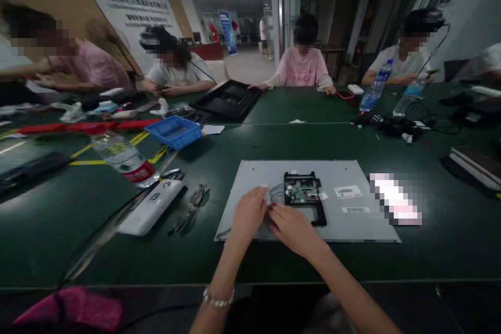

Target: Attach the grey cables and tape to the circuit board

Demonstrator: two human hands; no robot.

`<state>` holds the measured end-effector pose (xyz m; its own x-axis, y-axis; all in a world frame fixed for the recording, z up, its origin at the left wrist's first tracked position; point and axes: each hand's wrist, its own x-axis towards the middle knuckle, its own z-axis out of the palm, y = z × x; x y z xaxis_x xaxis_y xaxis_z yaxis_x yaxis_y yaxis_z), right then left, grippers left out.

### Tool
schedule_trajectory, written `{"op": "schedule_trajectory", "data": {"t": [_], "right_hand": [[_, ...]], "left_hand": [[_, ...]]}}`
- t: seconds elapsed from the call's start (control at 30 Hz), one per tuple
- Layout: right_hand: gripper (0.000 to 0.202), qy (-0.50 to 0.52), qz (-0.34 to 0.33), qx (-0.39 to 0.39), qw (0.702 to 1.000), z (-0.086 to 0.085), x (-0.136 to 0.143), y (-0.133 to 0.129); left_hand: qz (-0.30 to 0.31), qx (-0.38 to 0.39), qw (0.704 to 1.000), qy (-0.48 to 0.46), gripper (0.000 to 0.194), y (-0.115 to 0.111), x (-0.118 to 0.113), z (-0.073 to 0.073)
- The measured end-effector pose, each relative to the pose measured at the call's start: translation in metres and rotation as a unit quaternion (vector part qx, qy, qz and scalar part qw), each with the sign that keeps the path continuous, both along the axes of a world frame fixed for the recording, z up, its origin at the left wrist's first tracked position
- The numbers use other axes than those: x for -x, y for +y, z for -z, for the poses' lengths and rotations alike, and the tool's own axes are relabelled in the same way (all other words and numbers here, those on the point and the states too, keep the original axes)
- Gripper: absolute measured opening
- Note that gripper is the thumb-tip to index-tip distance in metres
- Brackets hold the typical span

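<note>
A flat grey display panel (pixel 250 177) lies on the table in front of me. Attached near its middle is a black bracket (pixel 321 215) carrying a green circuit board (pixel 303 192), with thin grey wires (pixel 277 189) running out to its left. My left hand (pixel 250 211) is closed over the panel's left half, its fingertips at a small whitish piece (pixel 267 196), perhaps tape. Right beside it, my right hand (pixel 291 225) has its fingers bent together at the same spot near the wires. Whatever its fingertips pinch is hidden.
A lit phone (pixel 397 201) lies by the panel's right edge. To the left are a white power bank (pixel 152 207), glasses (pixel 191 209), a water bottle (pixel 125 159) and a blue tray (pixel 174 133). Across the table, a person in pink (pixel 301 68) touches a black display cover (pixel 229 99).
</note>
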<state>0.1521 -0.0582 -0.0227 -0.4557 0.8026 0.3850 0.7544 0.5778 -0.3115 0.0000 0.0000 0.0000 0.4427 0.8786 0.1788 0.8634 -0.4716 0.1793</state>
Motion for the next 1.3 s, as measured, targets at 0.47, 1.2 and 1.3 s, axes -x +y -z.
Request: {"op": "schedule_trajectory", "data": {"t": [0.47, 1.2, 1.3], "right_hand": [[0.042, 0.005, 0.009, 0.042, 0.999, -0.004, 0.005, -0.008], [0.042, 0.031, 0.024, 0.042, 0.998, -0.019, -0.001, -0.034], [0.038, 0.076, 0.041, 0.026, 0.996, -0.029, -0.025, -0.035]], "left_hand": [[0.019, 0.021, 1.0, -0.008, 0.039, -0.003, 0.002, 0.014], [0.005, -0.001, 0.999, 0.047, 0.042, -0.004, 0.001, 0.01], [-0.007, -0.009, 0.999, 0.032, 0.043, 0.0, -0.002, 0.006]]}}
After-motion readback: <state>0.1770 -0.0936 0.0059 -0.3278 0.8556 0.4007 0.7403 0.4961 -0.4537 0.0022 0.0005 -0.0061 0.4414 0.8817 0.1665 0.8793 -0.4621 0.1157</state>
